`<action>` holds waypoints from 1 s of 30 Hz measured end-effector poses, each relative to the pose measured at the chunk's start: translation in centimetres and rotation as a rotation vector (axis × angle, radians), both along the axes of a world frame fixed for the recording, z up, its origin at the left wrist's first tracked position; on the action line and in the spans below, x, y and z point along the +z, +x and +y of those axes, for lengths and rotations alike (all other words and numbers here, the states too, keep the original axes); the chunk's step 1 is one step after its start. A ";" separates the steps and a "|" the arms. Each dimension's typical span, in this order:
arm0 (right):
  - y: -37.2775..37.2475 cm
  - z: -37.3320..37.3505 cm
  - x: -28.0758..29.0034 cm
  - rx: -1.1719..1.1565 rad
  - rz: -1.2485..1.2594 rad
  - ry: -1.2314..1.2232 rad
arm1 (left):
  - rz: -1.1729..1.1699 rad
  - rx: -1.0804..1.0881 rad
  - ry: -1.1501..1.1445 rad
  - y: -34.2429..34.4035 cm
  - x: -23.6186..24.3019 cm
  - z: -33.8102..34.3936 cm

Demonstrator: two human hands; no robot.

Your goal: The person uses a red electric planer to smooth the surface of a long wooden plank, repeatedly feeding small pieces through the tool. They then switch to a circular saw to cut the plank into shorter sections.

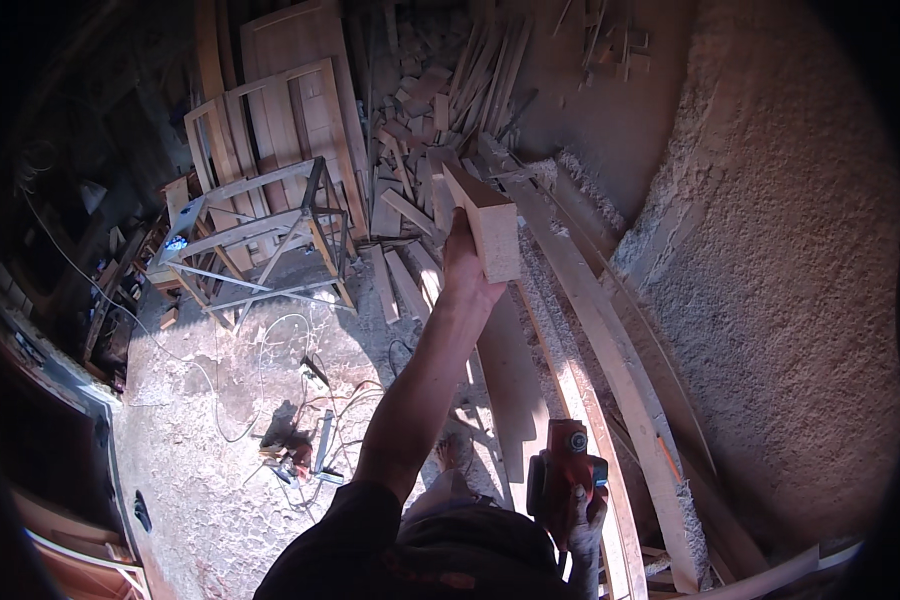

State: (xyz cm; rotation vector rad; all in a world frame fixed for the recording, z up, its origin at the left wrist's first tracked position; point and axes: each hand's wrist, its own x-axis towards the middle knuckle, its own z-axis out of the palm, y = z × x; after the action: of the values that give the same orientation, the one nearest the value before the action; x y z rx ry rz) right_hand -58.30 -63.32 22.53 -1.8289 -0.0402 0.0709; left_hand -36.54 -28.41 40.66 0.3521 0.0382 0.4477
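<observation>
My left arm reaches forward, and my left hand (462,262) is closed around a thick wooden board (495,235). The board's pale sawn end faces me, and its length runs away toward the far wood pile. Down at the lower right, my right hand (582,515) grips a red and black electric hand planer (568,455) with a round knob at its front. The planer is beside a long plank, and its underside is hidden. From this angle I cannot tell whether it touches the wood.
Long planks (610,340) lie along my right, beside a large heap of wood shavings (780,300). A wooden trestle frame (260,235) stands far left, before leaning door panels (290,110). Another power tool (295,460) and cords lie on the shaving-strewn floor. Offcuts (420,100) are piled ahead.
</observation>
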 end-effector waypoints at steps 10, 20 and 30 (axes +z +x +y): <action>-0.9 0.1 1.4 0.040 0.131 0.083 | -0.047 -0.073 0.113 -0.4 -2.7 1.2; -0.3 -0.9 -1.3 0.073 0.059 0.006 | 0.032 -0.078 0.107 -0.7 -1.3 0.5; 0.5 -0.5 -0.1 0.025 -0.012 0.031 | 0.109 -0.060 0.199 -1.6 -0.3 -0.7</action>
State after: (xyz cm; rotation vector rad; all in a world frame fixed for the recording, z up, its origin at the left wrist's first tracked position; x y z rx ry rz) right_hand -57.78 -63.78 22.41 -1.7980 -0.0724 0.0765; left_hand -38.14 -29.07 40.32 0.5719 0.0893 0.3733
